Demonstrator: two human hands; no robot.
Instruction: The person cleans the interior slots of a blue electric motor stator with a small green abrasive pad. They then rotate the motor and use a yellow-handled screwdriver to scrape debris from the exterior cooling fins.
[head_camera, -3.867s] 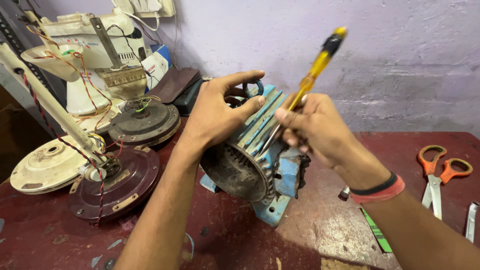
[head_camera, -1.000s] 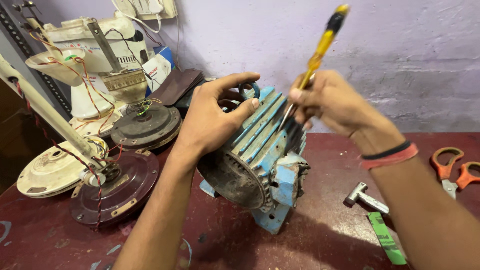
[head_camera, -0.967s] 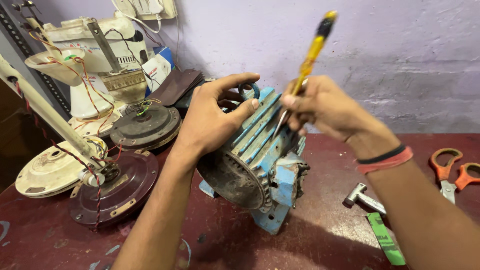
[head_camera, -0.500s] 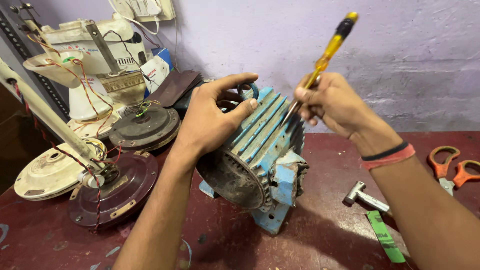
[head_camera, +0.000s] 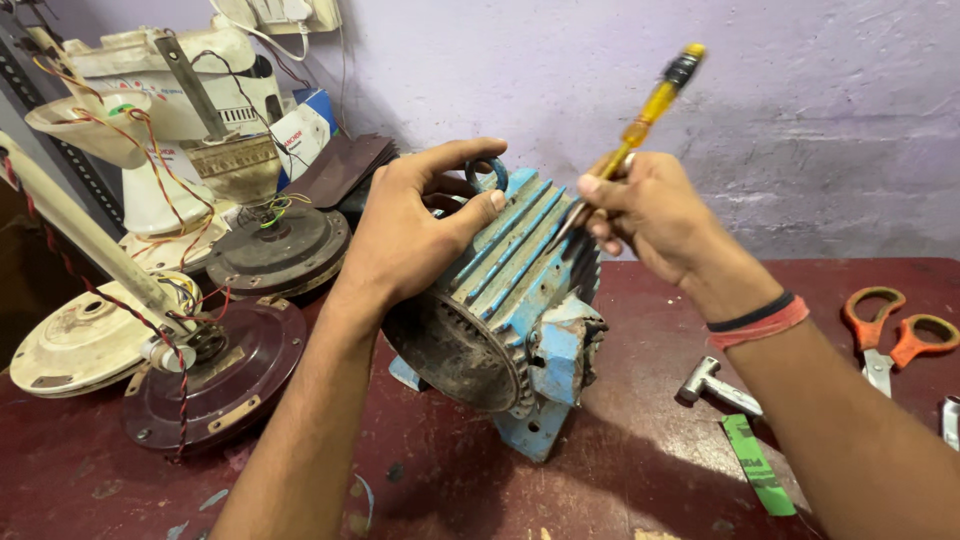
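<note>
Now blue motor (head_camera: 520, 290) under left hand (head_camera: 410, 235); right hand (head_camera: 650, 210) grips screwdriver (head_camera: 640, 125).

Even soft light, sharp, slight edge distortion

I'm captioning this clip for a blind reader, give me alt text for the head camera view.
A person's left hand grips the top of a finned blue electric motor on a dark red table, while the right hand holds a yellow-handled screwdriver against its fins. Dismantled fan motors lie at left, orange scissors at right.
</note>
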